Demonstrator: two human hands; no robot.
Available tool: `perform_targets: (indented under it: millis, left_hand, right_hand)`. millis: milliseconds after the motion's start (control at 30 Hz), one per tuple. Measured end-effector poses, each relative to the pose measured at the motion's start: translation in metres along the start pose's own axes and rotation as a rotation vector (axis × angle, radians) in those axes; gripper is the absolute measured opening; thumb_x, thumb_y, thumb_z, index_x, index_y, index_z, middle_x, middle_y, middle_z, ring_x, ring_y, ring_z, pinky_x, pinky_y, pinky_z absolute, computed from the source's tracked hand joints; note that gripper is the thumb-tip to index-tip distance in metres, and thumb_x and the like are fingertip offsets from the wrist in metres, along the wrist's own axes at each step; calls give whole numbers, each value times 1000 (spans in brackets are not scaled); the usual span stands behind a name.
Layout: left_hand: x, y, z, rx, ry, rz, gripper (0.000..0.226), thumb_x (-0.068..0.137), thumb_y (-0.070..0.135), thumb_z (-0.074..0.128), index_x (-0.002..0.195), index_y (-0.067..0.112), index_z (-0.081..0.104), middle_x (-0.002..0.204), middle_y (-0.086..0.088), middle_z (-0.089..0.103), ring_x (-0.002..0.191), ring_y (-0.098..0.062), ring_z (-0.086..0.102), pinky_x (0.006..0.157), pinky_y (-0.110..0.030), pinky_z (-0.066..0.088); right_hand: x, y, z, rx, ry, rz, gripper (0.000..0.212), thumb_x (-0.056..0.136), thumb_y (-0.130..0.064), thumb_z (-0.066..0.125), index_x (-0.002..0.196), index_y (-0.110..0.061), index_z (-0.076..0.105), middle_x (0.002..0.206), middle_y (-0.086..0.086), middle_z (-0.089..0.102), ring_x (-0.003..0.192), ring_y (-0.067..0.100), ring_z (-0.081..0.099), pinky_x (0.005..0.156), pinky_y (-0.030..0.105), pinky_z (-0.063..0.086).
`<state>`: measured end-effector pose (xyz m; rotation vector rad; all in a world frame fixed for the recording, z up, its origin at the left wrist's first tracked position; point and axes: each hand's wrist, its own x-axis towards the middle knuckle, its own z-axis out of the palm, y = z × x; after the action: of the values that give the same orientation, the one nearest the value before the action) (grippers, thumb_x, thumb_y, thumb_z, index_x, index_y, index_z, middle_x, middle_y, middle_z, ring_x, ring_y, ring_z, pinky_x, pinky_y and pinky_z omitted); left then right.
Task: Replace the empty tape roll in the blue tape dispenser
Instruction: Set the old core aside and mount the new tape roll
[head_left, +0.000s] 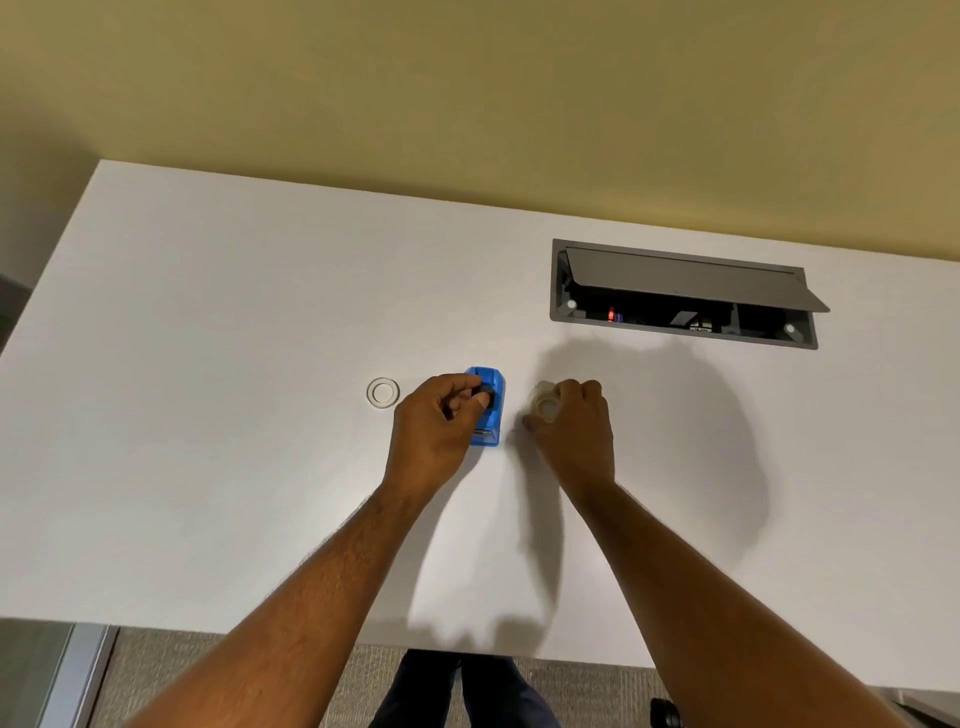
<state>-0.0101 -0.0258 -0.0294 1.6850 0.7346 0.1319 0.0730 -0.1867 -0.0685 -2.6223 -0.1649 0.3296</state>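
No brand, label or readable writing on any item; a small white tag inside the cable box (683, 293) is too small to read.

Blue tape dispenser (490, 410) stands on the white surface (208, 364), near the middle, its long axis running away from the person. Its left half is covered by the left hand (434, 426). Left grip: thumb and fingers pinched together on a small black part (486, 390) at the top of the dispenser; whether that part is seated in the dispenser or lifted out cannot be told. A short metal strip shows at the dispenser's near end.

Right hand (574, 423) is just right of the dispenser, not touching it. Right grip: fingers curled closed around a clear tape roll (544, 401); only the roll's left edge and centre hole show, motion-blurred, the rest hidden in the hand.

A whitish ring, the empty roll core (383, 393), lies flat on the surface just left of the left hand, apart from it.

Cable box is recessed at far right, grey lid tilted open, a small red light inside; its other contents are dark and unclear.

Both forearms are cut off at the bottom edge.
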Motion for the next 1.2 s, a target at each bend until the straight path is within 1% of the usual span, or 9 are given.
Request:
perform_targets:
  millis: [67,167,300,433,567,733,867,967,1200]
  left_hand:
    - [1,0,0,-1,2,2,20,90,20,75,111,21,76,83,7,69,76,-2,64,75,-15,53]
    - [3,1,0,-21,0,13,19,91,18,74,109,23,75,84,13,69,75,2,64,74,-13,52]
    - [3,4,0,-37,-15,44,22,92,16,73,110,29,74,96,15,75,85,3,70,76,-11,54]
    - [0,11,0,-85,-37,60,27,94,13,71,106,38,71,88,28,75,87,4,73,70,-8,54]
    - [-1,11,1,-83,-62,98,22,94,12,70,113,23,76,93,21,77,89,2,73,74,-9,54]
    - [-1,10,0,-80,-66,107,25,94,11,70,118,16,75,102,5,78,92,-4,73,77,-12,55]
    - [-2,10,1,-81,-80,99,26,93,9,71,118,15,75,103,2,78,93,-8,74,79,-14,56]
    - [-2,10,-1,-81,-99,110,26,92,7,72,116,14,76,105,3,77,93,-4,74,78,-12,55]
    - [-4,12,-1,-150,-94,81,25,89,4,74,106,21,79,97,7,80,88,-6,77,75,-13,56]
  right_hand:
    - [2,-5,-4,103,-17,15,41,80,-29,78,113,-16,58,105,-5,54,101,21,57,83,29,49]
    - [-1,-14,-15,519,-79,98,39,78,-25,80,110,-31,59,104,-18,59,98,8,62,81,20,52]
    - [-11,-23,-28,840,-224,81,43,83,-17,77,115,-43,63,111,-19,69,101,-3,65,73,10,53]
    - [-15,-30,-35,970,-340,49,44,87,-12,74,121,-37,64,117,-12,72,106,6,69,79,18,56]
    - [-18,-34,-39,1012,-390,30,47,87,-9,73,126,-34,63,120,-9,72,107,11,71,80,19,57]
    - [-19,-35,-43,999,-438,9,49,87,-7,73,128,-32,63,122,-3,72,110,16,70,95,31,56]
    - [-21,-37,-45,988,-436,-7,49,86,-5,73,126,-32,65,117,-6,74,109,13,71,88,23,56]
    - [-21,-37,-47,984,-439,-9,49,85,-4,73,123,-34,66,115,-6,75,107,12,72,84,20,56]
    - [-23,-38,-48,952,-440,-39,50,83,0,72,124,-30,66,111,-3,77,103,14,74,81,18,56]
